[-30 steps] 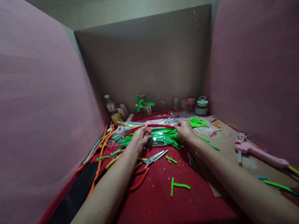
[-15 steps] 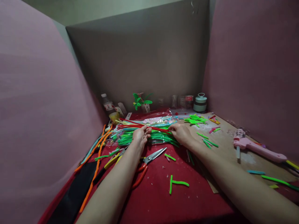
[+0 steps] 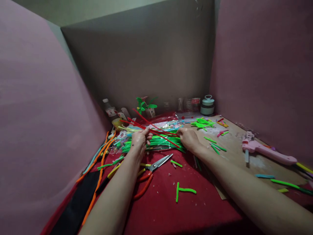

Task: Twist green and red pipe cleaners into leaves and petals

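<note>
Several red pipe cleaners (image 3: 161, 131) stretch between my two hands, fanned apart toward the upper left. My left hand (image 3: 141, 139) pinches them between thumb and finger near their middle. At their right ends, the fingers of my right hand (image 3: 187, 137) are closed on them. Beneath both hands lies a clear plastic bag with a thick bundle of green pipe cleaners (image 3: 158, 143). Scissors (image 3: 157, 164) with orange-red handles rest on the red cloth (image 3: 166, 212), blades partly apart, just below the bundle.
Cut green pieces (image 3: 186, 190) lie in front. A pink glue gun (image 3: 271, 152) rests on a brown board (image 3: 234, 156) at right. Behind stand a bottle (image 3: 110, 111), a pipe-cleaner plant (image 3: 145, 106) and a teal jar (image 3: 207, 106). Orange pipe cleaners (image 3: 99, 176) run along the left.
The red pipe cleaners, close together a second ago, have spread apart, their left ends rising. My right hand has shifted a little left. The whole view has drifted slightly.
</note>
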Available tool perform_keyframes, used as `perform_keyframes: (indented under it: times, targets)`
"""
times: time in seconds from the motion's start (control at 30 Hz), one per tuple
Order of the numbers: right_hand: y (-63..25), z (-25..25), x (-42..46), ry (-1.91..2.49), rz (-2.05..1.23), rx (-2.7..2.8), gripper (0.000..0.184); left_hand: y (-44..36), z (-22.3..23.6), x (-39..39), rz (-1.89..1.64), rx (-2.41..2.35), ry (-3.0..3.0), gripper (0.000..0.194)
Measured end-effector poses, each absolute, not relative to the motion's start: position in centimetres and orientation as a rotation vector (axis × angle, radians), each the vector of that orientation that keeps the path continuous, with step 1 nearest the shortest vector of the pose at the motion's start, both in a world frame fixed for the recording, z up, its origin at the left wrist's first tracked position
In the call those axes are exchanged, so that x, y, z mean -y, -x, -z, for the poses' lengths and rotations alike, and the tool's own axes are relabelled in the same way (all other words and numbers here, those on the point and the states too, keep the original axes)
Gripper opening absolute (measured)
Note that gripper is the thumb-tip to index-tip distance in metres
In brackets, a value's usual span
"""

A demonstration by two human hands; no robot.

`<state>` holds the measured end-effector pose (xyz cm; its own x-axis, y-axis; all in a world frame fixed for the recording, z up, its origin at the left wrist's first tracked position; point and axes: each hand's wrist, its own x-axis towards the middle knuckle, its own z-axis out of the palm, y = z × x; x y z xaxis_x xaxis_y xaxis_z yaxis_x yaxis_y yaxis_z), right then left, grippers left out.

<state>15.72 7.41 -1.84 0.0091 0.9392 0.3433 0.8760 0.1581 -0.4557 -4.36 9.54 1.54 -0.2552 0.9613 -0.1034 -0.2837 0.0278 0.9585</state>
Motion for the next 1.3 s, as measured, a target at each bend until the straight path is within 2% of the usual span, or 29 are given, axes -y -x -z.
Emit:
perform_keyframes:
  times: [0.13, 0.2, 0.27, 0.33, 0.47, 0.53, 0.63, 0.73, 0.83, 0.9, 1.03, 1.17, 1.3]
  targets:
    - [-15.6, 1.8, -7.1, 1.749, -0.121, 1.906, 0.028, 5.5, -3.5, -9.0, -1.565, -1.168, -0.806, 0.027]
    - [-15.5, 1.6, -6.7, 1.727, -0.004, 1.934, 0.028, 5.8, -4.3, -8.4, -1.588, -1.121, -0.811, 0.026]
    - [-15.3, 1.2, -6.1, 1.629, 0.146, 1.927, 0.029, 5.7, -4.7, -7.8, -1.581, -1.064, -0.812, 0.024]
    - [-14.9, 0.8, -5.5, 1.44, 0.141, 1.925, 0.03, 5.1, -4.7, -7.2, -1.554, -0.982, -0.772, 0.023]
    - [-13.4, 0.5, -4.2, 0.907, -0.193, 1.979, 0.04, 2.8, -3.7, -5.8, -1.452, -0.969, -0.774, 0.019]
    - [-12.7, 0.4, -3.5, 0.739, -0.331, 1.921, 0.033, 1.7, -3.2, -5.2, -1.409, -0.959, -0.811, 0.019]
    - [-12.4, -0.1, -2.9, 0.749, -0.574, 1.69, 0.019, 1.0, -2.9, -4.8, -1.323, -0.962, -0.853, 0.023]
    - [-12.7, -0.8, -3.0, 0.786, -1.018, 1.358, 0.012, 1.7, -2.9, -5.2, -1.421, -0.94, -0.848, 0.027]
    - [-13.1, -0.9, -3.8, 0.665, -1.345, 1.019, 0.019, 2.8, -2.8, -5.8, -1.488, -0.965, -0.904, 0.025]
    - [-13.3, -0.6, -4.5, 0.685, -1.336, 0.939, 0.023, 3.1, -2.6, -5.9, -1.382, -1.017, -0.97, 0.022]
    - [-13.8, -0.4, -5.2, 0.813, -1.06, 0.994, 0.021, 2.6, -2.0, -5.5, -1.158, -1.018, -1.03, 0.017]
    - [-13.9, -0.7, -4.8, 0.843, -1.203, 1.065, 0.024, 3.0, -2.4, -5.6, -1.207, -1.002, -1.002, 0.012]
    - [-13.3, -0.7, -3.9, 0.934, -1.257, 1.217, 0.011, 3.8, -3.4, -5.8, -1.3, -0.982, -0.949, 0.01]
